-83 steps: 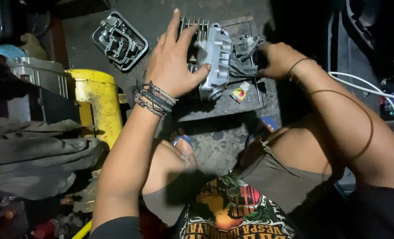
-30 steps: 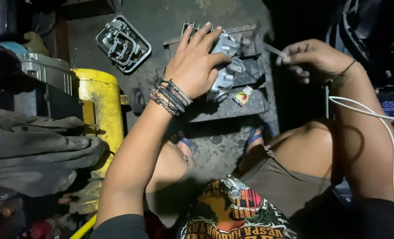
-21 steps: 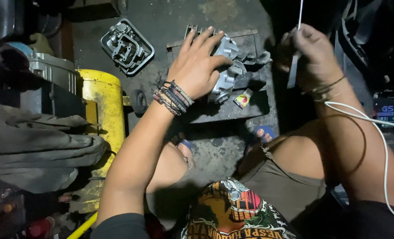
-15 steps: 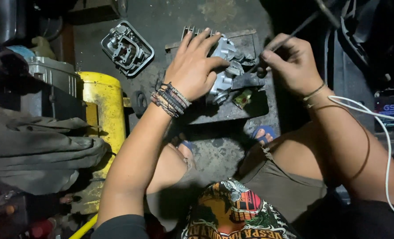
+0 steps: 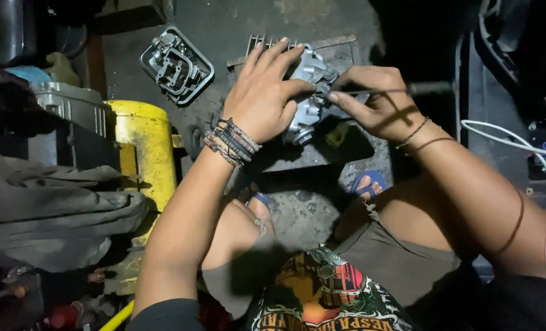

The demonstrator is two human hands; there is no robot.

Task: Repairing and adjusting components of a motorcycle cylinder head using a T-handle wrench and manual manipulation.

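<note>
Engine casting (image 5: 307,92), a finned grey metal part, sits on a dark slab (image 5: 322,156) on the concrete floor (image 5: 310,214) between my knees. My left hand (image 5: 264,92) lies spread over its top, fingers open and pressing down to keep it steady. My right hand (image 5: 374,101) is closed around a thin rod-like tool (image 5: 401,91), pinching it near the tip, which points into the side of the casting; I cannot tell exactly where the tip lands, as my fingers cover it. I judge the part heavy and rigid, with hard edges and fins that could chip or bite a palm, and likely oily, so a flat palm on the broad top and fingers hooked over the body look like the safest hold. Another metal engine piece (image 5: 176,64) lies apart at upper left, near a yellow can (image 5: 139,147). A white cable (image 5: 539,184) runs past my right arm.
</note>
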